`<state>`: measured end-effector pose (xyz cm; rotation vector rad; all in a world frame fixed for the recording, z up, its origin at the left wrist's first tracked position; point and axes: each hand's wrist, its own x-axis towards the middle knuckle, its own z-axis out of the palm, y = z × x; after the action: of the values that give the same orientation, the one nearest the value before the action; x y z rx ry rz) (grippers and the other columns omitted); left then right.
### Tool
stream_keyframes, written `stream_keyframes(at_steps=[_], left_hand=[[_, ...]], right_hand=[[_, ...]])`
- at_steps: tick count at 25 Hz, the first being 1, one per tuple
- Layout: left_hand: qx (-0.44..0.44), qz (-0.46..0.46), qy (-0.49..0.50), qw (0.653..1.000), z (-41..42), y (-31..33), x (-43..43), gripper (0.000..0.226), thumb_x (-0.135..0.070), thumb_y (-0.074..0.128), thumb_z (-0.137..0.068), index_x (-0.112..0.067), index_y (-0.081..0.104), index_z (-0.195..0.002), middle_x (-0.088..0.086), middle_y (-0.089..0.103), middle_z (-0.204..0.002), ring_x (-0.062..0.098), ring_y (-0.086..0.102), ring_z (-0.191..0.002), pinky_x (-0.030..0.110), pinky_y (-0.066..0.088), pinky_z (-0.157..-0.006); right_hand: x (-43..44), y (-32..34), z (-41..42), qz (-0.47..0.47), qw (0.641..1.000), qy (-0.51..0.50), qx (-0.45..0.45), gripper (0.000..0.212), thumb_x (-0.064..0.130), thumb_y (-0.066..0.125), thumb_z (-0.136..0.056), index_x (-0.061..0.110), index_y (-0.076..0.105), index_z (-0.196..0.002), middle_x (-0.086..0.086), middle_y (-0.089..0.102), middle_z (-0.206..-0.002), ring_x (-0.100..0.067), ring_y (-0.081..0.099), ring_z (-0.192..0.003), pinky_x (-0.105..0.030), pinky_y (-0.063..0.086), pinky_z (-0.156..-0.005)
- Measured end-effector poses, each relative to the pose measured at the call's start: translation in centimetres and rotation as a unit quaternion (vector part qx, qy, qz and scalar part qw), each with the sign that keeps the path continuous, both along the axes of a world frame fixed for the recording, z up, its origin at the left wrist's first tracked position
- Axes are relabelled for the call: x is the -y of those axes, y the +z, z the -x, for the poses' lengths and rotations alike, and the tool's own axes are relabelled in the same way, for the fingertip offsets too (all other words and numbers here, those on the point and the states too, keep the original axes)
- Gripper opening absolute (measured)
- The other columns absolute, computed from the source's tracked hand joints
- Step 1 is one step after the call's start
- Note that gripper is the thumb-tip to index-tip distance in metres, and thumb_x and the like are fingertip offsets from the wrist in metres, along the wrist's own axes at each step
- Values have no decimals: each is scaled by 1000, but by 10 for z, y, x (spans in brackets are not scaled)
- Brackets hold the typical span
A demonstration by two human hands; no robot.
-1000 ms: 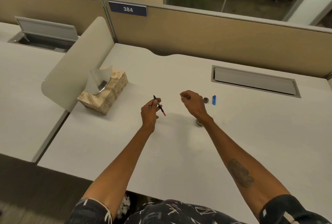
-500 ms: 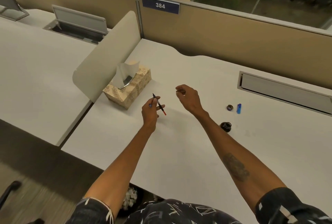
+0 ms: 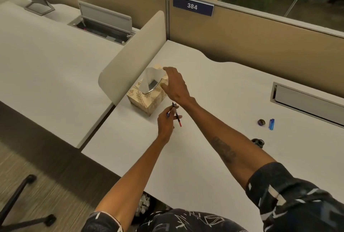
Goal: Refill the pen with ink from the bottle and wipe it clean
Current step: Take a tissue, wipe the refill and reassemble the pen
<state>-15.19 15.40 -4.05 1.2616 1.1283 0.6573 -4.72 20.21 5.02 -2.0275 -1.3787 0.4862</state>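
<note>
- Our left hand (image 3: pixel 164 124) pinches the pen (image 3: pixel 176 114) between fingers and thumb, holding it just in front of the tissue box (image 3: pixel 148 95), red end pointing down toward the desk (image 3: pixel 214 101).
- Our right hand (image 3: pixel 174 82) hangs over the tissue box with its fingers spread and relaxed, gripping nothing; the fingertips sit beside the tissue (image 3: pixel 150 79) standing out of the slot, and we cannot tell whether they touch it.
- The ink bottle (image 3: pixel 259 142) stands open on the desk well to the right of the tissue box, partly behind our right forearm.
- Its cap (image 3: pixel 261 122) lies farther back, still well right of the tissue box, just beside a small blue piece (image 3: pixel 271 124).
</note>
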Motion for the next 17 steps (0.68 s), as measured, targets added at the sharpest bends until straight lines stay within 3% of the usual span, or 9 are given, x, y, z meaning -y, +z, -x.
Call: stream_keyframes(at_steps=[4, 8, 9, 11, 13, 14, 17], left_hand=[[43, -25, 45, 998, 7, 1, -10, 29, -27, 49, -103, -16, 63, -127, -2, 72, -118, 9, 75, -83, 10, 45, -47], [69, -32, 73, 994, 12, 0, -28, 28, -25, 50, -103, -13, 61, -126, -3, 71, -120, 12, 76, -86, 19, 50, -59], [70, -28, 78, 994, 12, -1, -32, 29, -25, 51, -103, -11, 62, -125, -3, 71, -119, 10, 76, -85, 24, 53, -64], [68, -31, 83, 994, 10, -4, -37, 31, -23, 52, -102, -9, 61, -128, -3, 71, -116, 2, 74, -83, 25, 57, -72], [62, -35, 79, 994, 10, -5, -42, 34, -21, 52, -102, -10, 58, -134, -4, 69, -117, -4, 73, -79, 12, 55, -66], [59, -33, 77, 995, 10, -6, -44, 34, -21, 52, -102, -10, 58, -134, -3, 69, -116, -6, 72, -78, 9, 52, -64], [52, -20, 79, 995, 9, -9, -50, 23, -21, 53, -102, -14, 64, -121, -2, 70, -113, -5, 72, -74, 9, 50, -66]], right_hand=[[-34, 11, 3, 23, 994, 94, 44, 78, 9, 69, -85, 14, 29, -152, -13, 32, -157, -33, 25, -145, -46, 27, -118], [-56, 1, 10, 125, 979, 149, 56, 98, 39, 81, -76, 33, 21, -153, -11, 23, -161, -40, 7, -149, -61, 21, -115], [-59, -2, 13, 140, 977, 145, 66, 95, 43, 80, -76, 35, 23, -152, -11, 23, -161, -42, 8, -149, -62, 25, -112], [-63, -9, 18, 134, 977, 127, 105, 72, 38, 74, -83, 31, 39, -146, -12, 38, -150, -40, 28, -140, -56, 39, -105], [-67, -12, 19, 97, 982, 104, 126, 42, 26, 65, -91, 20, 56, -131, -12, 50, -132, -35, 50, -120, -48, 49, -94], [-68, -13, 19, 89, 984, 99, 119, 37, 24, 65, -91, 18, 57, -127, -12, 51, -128, -34, 55, -113, -47, 51, -90], [-66, -12, 21, 102, 986, 100, 88, 69, 37, 77, -80, 24, 43, -139, -11, 45, -138, -35, 51, -119, -49, 51, -90]])
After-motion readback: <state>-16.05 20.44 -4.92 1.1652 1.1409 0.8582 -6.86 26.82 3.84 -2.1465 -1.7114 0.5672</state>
